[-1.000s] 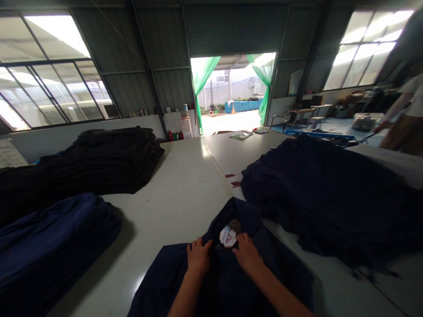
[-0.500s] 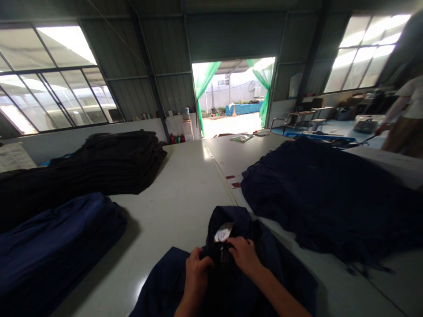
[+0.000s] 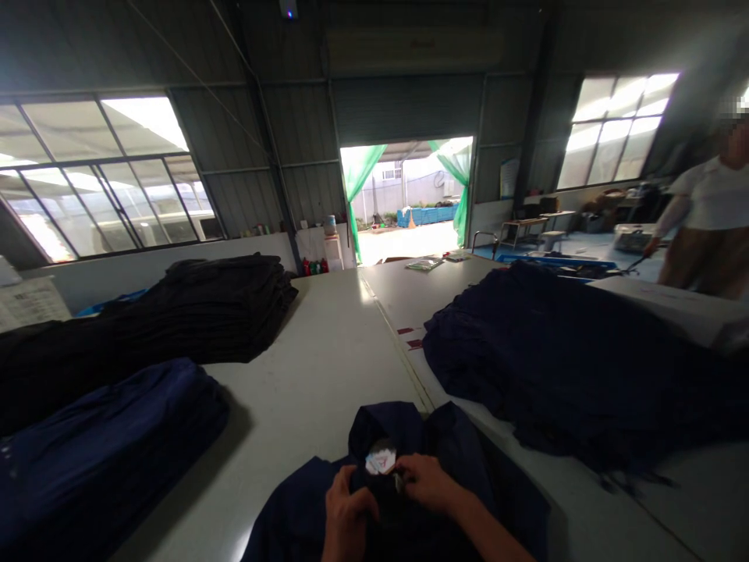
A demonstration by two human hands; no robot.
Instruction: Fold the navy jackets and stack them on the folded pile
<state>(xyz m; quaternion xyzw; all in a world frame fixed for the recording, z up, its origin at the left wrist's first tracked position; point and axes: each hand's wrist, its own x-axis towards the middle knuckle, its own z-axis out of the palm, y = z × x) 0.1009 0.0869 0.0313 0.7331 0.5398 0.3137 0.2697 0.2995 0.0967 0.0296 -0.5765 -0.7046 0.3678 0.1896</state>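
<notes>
Navy garment [image 3: 292, 499] is at the near middle of the worktop [image 3: 328, 336], pale tag [image 3: 379, 460] facing up on it. Left hand [image 3: 349, 507] has its fingers curled on the cloth, right hand [image 3: 428, 485] has them bunched by the tag's edge; can't tell how tight either grip is. Big navy pile [image 3: 562, 359] hogs the right, folded blue stack [image 3: 117, 437] near left, black stack [image 3: 222, 304] beyond it, flat packets [image 3: 424, 264] far end.
</notes>
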